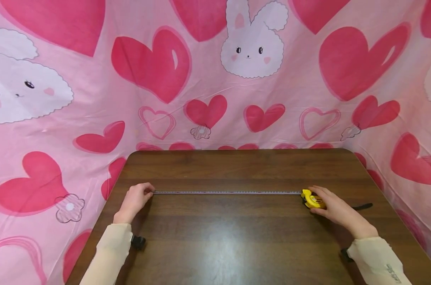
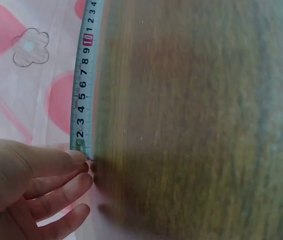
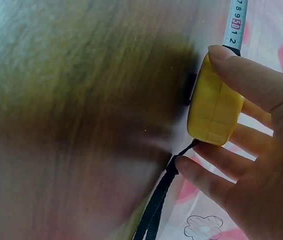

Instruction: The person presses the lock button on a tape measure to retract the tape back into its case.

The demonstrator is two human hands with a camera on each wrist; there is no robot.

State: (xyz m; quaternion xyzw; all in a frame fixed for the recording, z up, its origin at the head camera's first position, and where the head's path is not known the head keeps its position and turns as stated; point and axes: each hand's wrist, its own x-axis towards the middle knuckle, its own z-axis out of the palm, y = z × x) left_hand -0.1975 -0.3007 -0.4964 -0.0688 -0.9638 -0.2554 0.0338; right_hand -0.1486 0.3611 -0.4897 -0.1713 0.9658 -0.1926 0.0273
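A yellow tape measure (image 1: 312, 199) is at the right of the wooden table, its pale blade (image 1: 226, 192) drawn out in a straight line to the left. My right hand (image 1: 331, 204) grips the yellow case; in the right wrist view the thumb lies along one side, and the blade reads just past 50 at the case mouth. The blade's end is pinched between thumb and finger of my left hand (image 1: 134, 200). The left wrist view shows the low numbers of the blade (image 2: 83, 85) beside those fingertips. A black strap (image 3: 156, 202) trails from the case.
The brown table (image 1: 215, 241) has rounded far corners. Pink cloth (image 1: 290, 87) with hearts and rabbit faces hangs behind it and along both sides. Black devices sit at both wrists, the left one (image 1: 138, 242) close to the tabletop.
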